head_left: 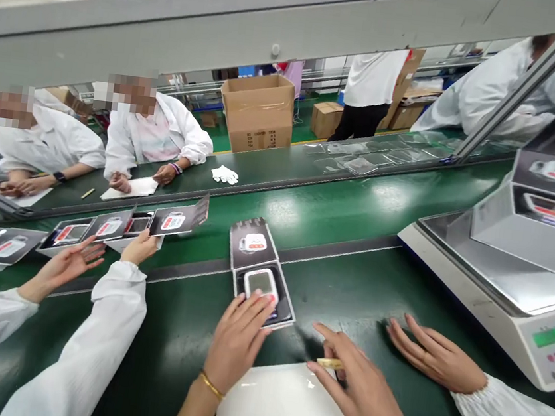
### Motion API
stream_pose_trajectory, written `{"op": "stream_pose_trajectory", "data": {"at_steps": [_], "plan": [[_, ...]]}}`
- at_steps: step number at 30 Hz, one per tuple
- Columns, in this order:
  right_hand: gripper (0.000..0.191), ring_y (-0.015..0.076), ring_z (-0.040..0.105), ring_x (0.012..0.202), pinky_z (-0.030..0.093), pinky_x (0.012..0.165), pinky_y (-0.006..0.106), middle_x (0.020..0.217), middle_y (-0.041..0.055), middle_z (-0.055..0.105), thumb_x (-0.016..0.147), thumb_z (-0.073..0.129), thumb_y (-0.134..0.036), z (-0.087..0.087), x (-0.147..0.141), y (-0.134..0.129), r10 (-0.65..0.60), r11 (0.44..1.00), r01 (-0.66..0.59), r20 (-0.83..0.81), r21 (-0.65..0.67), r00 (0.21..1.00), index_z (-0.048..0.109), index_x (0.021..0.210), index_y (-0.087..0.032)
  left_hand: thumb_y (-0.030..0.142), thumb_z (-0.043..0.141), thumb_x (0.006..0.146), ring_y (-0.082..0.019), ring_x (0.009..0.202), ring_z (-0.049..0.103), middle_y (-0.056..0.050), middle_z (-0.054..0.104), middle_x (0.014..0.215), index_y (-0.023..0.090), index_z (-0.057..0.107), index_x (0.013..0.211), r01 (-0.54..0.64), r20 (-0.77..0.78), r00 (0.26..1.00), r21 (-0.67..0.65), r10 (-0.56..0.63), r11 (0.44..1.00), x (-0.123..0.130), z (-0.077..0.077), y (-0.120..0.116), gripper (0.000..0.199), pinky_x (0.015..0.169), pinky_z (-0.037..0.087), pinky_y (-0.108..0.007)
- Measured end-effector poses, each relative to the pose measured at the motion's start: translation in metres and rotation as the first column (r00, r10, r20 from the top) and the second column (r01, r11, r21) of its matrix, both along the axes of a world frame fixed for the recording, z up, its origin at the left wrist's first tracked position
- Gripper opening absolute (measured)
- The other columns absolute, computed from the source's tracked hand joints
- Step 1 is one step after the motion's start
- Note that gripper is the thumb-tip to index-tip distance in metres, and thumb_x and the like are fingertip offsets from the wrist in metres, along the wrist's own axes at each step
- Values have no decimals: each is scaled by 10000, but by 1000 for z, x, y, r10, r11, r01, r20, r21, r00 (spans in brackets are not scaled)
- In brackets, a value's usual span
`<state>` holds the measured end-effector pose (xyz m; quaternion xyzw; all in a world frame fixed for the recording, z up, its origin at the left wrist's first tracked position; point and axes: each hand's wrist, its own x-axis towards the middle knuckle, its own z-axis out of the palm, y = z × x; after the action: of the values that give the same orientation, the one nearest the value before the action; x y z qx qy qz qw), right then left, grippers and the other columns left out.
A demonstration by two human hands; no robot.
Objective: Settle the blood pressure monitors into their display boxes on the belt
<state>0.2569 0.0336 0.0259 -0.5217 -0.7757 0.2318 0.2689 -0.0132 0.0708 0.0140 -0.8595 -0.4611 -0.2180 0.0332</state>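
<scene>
An open black box [287, 296] with its printed lid [253, 245] folded back lies in front of me. Inside it sits a white-framed device with a grey screen [260, 281]. My left hand [241, 331], a gold bangle at its wrist, rests its outstretched fingers over the device's lower edge and the box. Right of the box, my right hand [356, 370] holds a short yellow stick-like piece [330, 363] between thumb and fingers, index finger extended. Below both hands lies a glossy white sheet or panel [284, 409].
At left, a co-worker's hands [137, 249] handle one of several open boxes [110, 225]. Another person's hand [435, 356] hovers at right beside a weighing scale [502, 260] bearing open boxes [554, 199]. Across the green belt [357, 210], people sit near a white glove [224, 174].
</scene>
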Motion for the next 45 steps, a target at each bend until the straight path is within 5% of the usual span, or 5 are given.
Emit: {"op": "stream_pose_trajectory", "data": {"at_steps": [6,15,29,39,45], "plan": [[85,215,688,745,483,590,295,897,6,674,1005,556,-332,0,7,1,25,983,4,160,-181,987,548,940,-277,150,532,1016,-192,1567,305,-37,557,1545,159,389,1566,-164,-177,961,253,212,953,-74,5,-37,568,1341,134,-380],[168,200,632,645,371,581,292,836,-17,657,908,615,-176,-29,7,7,10,981,62,366,-183,931,484,844,-258,459,446,1041,-194,1384,575,-13,499,1568,113,469,1507,107,-230,967,-24,-109,994,29,-40,-88,581,1025,593,-340],[207,140,465,746,339,676,240,809,-51,494,863,639,-320,30,12,-8,-31,809,-154,-303,-567,952,449,826,-247,252,379,1045,-250,1479,466,-20,531,1568,196,518,1489,43,-71,997,32,-41,999,33,-82,-79,468,1121,533,-399],[539,114,403,657,314,589,227,778,-50,451,821,691,-694,18,22,-1,27,795,-320,-497,-515,867,407,778,-237,340,375,1082,-198,1522,397,-21,512,1585,201,425,1547,-43,4,999,37,43,998,63,-41,-38,488,1149,482,-337],[385,131,493,663,405,608,225,781,-28,521,902,660,-576,26,42,-5,-45,893,-161,-438,-420,898,505,815,-234,431,474,1044,-238,1523,402,-59,476,1607,159,327,1584,78,84,993,4,-78,997,104,-10,-7,622,1134,523,-429]]}}
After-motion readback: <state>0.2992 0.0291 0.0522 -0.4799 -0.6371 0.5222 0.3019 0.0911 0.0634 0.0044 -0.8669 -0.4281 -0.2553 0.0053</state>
